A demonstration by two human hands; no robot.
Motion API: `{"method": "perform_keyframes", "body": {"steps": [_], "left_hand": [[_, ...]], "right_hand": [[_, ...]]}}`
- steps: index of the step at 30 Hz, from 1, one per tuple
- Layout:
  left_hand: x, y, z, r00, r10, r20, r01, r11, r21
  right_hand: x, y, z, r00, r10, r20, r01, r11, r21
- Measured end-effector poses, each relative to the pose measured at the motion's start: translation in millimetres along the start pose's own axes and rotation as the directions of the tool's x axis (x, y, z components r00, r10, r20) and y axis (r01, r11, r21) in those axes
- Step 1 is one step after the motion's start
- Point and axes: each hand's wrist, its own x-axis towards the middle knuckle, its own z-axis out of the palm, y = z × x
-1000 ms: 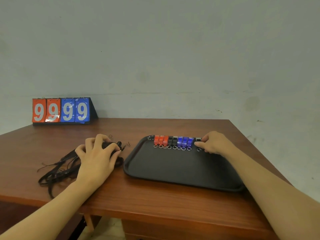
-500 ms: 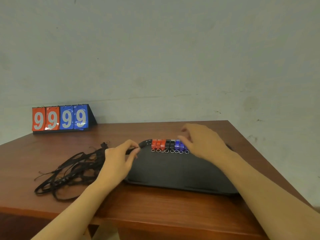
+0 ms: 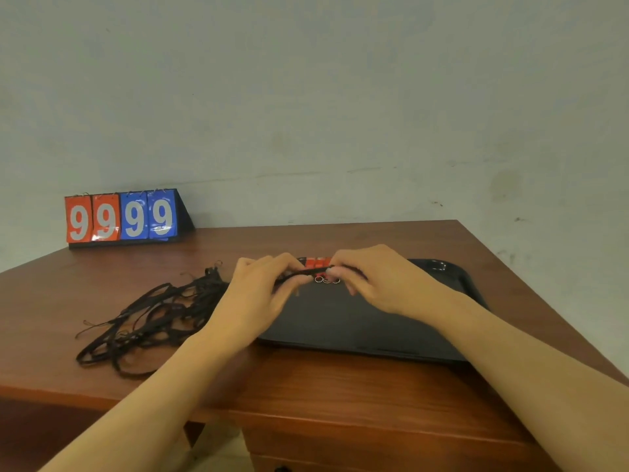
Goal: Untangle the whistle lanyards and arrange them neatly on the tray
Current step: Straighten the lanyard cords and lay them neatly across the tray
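A black tray (image 3: 357,321) lies on the wooden table. Along its far edge sits a row of whistles; only the red whistles (image 3: 316,263) and a few metal rings show between my hands, the others are hidden. A tangled heap of black lanyards (image 3: 149,318) lies on the table left of the tray. My left hand (image 3: 258,294) and my right hand (image 3: 377,281) meet over the tray's far left part, both pinching one black lanyard strand (image 3: 303,273) stretched between them.
A flip scoreboard (image 3: 122,218) reading 9999 in red and blue stands at the table's back left by the wall. The table's front edge (image 3: 306,417) runs just under my forearms, and its right edge slopes away past the tray.
My left hand rose from the lanyard heap and drew a strand over the tray. My right hand left the right end of the whistle row, moved left and took hold of the strand.
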Motion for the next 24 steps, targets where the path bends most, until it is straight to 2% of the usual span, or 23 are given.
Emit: {"method": "perform_keyframes", "body": {"steps": [4, 9, 13, 16, 20, 24], "left_hand": [[-12.6, -29.0, -10.4, 0.988, -0.13, -0.082, 0.126, 0.991, -0.046], [-34.8, -77.2, -15.9, 0.957, -0.289, 0.002, 0.289, 0.957, -0.036], [-25.2, -98.3, -15.2, 0.941, -0.334, 0.045, 0.331, 0.941, 0.07], [-21.2, -102.5, -6.3, 0.929, -0.361, 0.08, 0.355, 0.931, 0.079], [-21.6, -112.9, -0.5, 0.905, -0.401, 0.144, 0.4, 0.916, 0.033], [-21.7, -102.6, -1.5, 0.873, -0.469, 0.133, 0.464, 0.883, 0.069]], "right_hand": [[-2.8, 11.8, -15.5, 0.99, 0.132, -0.056, -0.133, 0.991, -0.007], [-13.2, 38.7, -35.4, 0.939, 0.318, -0.131, -0.324, 0.946, -0.022], [-41.8, 54.6, -52.2, 0.864, 0.432, -0.26, -0.458, 0.887, -0.049], [-74.9, 59.7, -45.1, 0.788, 0.563, -0.25, -0.574, 0.818, 0.031], [-89.9, 62.7, -31.6, 0.69, 0.665, -0.285, -0.651, 0.743, 0.157], [-90.6, 65.6, -27.0, 0.638, 0.728, -0.253, -0.7, 0.684, 0.204]]}}
